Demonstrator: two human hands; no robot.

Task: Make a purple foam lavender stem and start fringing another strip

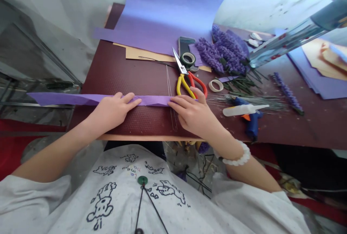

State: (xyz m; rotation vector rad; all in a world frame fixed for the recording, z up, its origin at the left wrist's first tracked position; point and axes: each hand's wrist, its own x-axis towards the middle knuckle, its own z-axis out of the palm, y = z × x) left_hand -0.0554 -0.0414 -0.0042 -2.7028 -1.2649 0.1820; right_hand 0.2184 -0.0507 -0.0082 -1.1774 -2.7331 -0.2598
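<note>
A long purple paper strip (154,100) lies across the front of the table, looking folded lengthwise, its left end past the table's edge. My left hand (112,112) presses on it with curled fingers, thumb side hidden. To the right, my right hand (194,115) grips the strip near its right end, with the fingertips together on the paper and one finger raised. A few thin wires (169,81) run under the strip between my hands. Just beyond the right hand lie scissors (183,70) with yellow and red handles, blades parted.
A large purple sheet (173,13) curves up at the back. Purple flower stems (222,51), a tape roll (216,85), a white glue bottle (241,110) and a blue glue gun (252,124) lie at right. A clear cylinder (292,39) stands slanted in view behind them.
</note>
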